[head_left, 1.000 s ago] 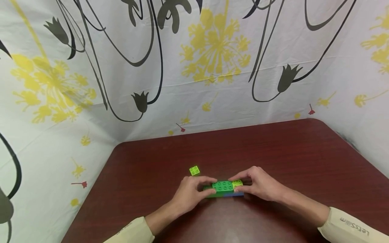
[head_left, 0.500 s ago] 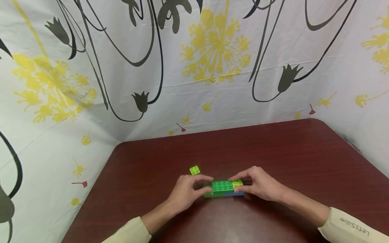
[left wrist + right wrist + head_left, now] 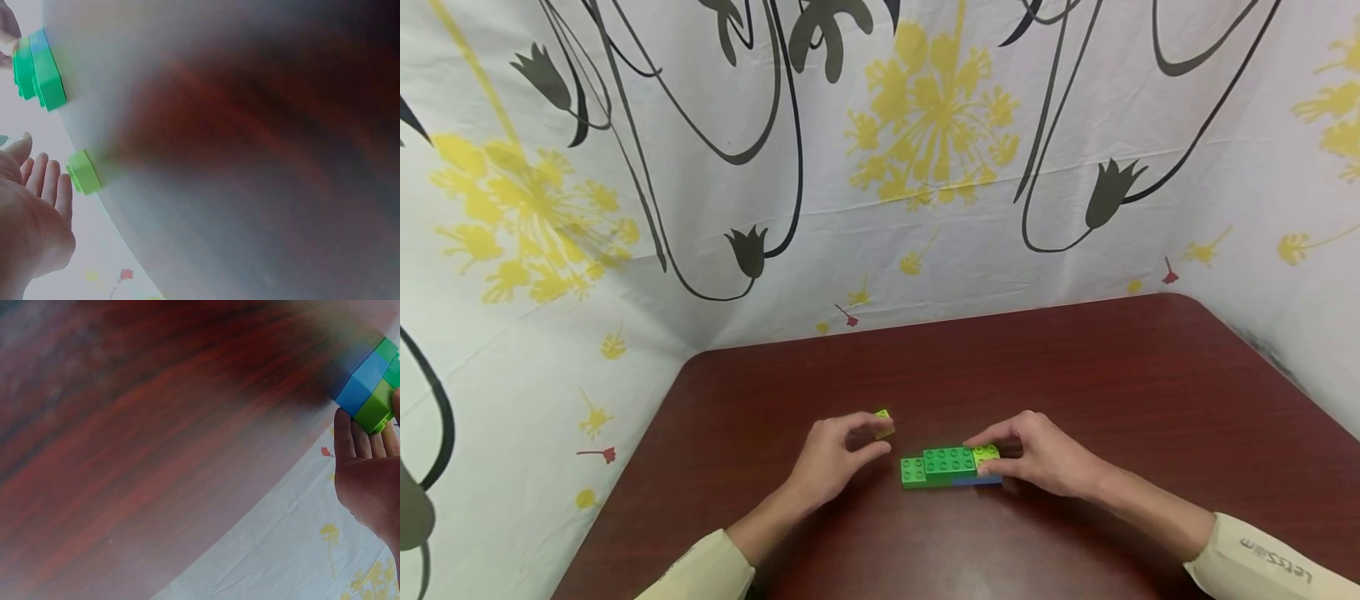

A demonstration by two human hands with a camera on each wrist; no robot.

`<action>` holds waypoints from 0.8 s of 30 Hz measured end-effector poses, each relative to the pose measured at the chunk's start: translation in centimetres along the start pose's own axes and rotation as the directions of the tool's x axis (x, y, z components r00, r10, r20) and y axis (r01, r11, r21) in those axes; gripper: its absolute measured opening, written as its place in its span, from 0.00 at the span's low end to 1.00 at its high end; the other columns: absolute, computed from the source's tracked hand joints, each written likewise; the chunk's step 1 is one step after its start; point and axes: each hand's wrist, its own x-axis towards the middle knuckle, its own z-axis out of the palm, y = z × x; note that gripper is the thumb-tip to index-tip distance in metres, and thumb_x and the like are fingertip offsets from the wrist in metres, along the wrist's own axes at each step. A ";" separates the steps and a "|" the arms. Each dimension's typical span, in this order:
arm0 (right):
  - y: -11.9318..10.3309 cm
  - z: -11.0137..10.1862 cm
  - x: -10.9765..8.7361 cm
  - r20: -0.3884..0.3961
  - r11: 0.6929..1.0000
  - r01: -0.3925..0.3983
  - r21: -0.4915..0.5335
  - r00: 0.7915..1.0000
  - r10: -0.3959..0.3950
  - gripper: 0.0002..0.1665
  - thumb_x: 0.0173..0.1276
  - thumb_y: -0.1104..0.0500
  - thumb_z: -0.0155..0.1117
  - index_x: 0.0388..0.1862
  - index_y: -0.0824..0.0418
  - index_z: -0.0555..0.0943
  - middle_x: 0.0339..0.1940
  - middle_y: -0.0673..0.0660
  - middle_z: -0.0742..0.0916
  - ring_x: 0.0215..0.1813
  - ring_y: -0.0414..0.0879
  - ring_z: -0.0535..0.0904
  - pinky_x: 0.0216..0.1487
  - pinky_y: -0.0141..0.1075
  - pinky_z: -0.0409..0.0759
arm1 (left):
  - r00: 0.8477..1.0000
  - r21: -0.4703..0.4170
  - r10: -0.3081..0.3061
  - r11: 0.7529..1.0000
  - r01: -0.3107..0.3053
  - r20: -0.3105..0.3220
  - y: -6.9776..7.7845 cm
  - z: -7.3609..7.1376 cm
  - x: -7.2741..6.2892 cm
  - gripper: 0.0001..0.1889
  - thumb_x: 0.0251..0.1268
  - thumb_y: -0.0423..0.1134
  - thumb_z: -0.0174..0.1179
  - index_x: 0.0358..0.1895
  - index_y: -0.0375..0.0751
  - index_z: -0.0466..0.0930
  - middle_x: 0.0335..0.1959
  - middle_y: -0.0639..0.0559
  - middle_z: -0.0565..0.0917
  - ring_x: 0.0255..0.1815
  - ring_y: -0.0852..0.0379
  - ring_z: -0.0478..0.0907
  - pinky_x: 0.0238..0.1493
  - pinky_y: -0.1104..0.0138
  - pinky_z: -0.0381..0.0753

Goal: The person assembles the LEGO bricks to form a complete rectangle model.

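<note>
Across a dark red-brown, wood-grained tabletop (image 3: 1120,375), toward its near side, lies a low two-layer stack of studded plastic bricks (image 3: 955,467); its lower layer sets a rectangular green brick (image 3: 913,472) at the left against a blue brick (image 3: 364,381) at the right; on top, an eight-studded rectangular green brick (image 3: 947,459) bridges the two, leaving four studs bare at the left end; a small lime-green brick (image 3: 986,453) sits against its right side, above the blue one; the right hand (image 3: 1045,458) pinches this right end, thumb on the near side and forefinger on the far side; behind the stack and to its left, well clear of it, stands a small square lime-green plastic brick (image 3: 85,173); the left hand (image 3: 831,454) is just beside that loose piece, thumb and forefinger apart with a wide gap, the forefinger partly covering it in the head view; I cannot tell whether they touch; pale cream sleeves (image 3: 1262,554) cover both forearms, the right one bearing dark lettering; beyond the tabletop hangs white, creased cloth (image 3: 850,250) printed with yellow flower heads and grey tulips on curling stems.
</note>
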 end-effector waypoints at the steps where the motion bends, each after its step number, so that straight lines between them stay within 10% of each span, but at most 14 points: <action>1: 0.0 0.0 0.0 0.000 1.000 0.000 0.001 1.000 0.000 0.21 0.68 0.54 0.80 0.57 0.58 0.90 0.51 0.52 0.92 0.43 0.37 0.87 0.42 0.32 0.85 | 1.000 -0.001 -0.004 1.000 0.004 -0.010 -0.2 -0.2 0.1 0.15 0.69 0.37 0.74 0.57 0.44 0.89 0.50 0.54 0.91 0.50 0.56 0.89 0.53 0.58 0.88; 24: 0.1 0.0 0.0 0.000 1.000 0.002 0.000 1.000 -0.002 0.21 0.68 0.54 0.79 0.58 0.57 0.90 0.52 0.52 0.92 0.44 0.37 0.87 0.43 0.33 0.85 | 0.984 0.088 -0.169 0.981 0.174 -0.054 -1.6 -0.3 1.4 0.25 0.66 0.39 0.77 0.65 0.40 0.83 0.59 0.49 0.87 0.57 0.51 0.84 0.59 0.56 0.85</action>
